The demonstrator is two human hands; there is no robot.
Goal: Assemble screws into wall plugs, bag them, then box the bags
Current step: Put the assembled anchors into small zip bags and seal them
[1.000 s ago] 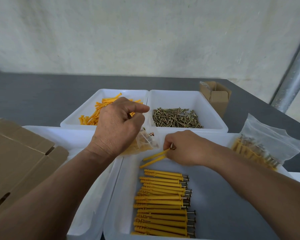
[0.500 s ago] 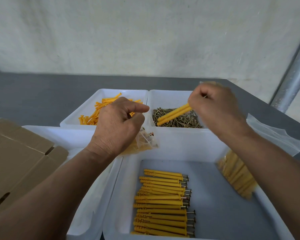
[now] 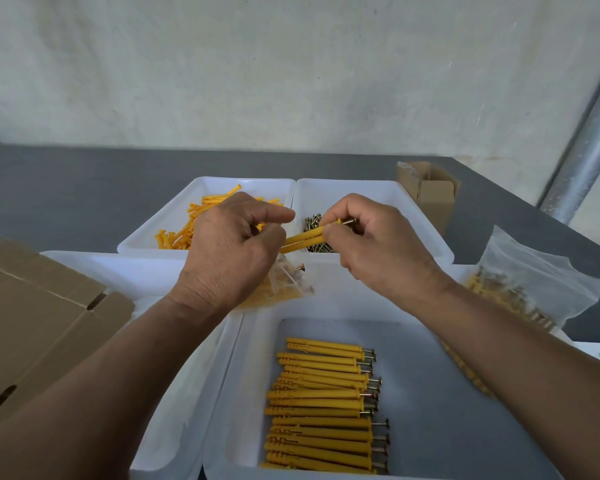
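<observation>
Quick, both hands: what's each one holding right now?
Left hand: grips a small clear bag.
Right hand: pinches two plugs with screws in them.

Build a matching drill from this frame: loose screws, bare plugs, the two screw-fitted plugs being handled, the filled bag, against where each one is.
Things
1. loose screws
2. bare plugs
3. two screw-fitted plugs
4. filled bag

Places
A. pinched in the right hand
B. far left tray
C. at the right side of the table, outside the far trays
D. far right tray

Pairs: 1-D, 2-B, 3-A, 4-C
</observation>
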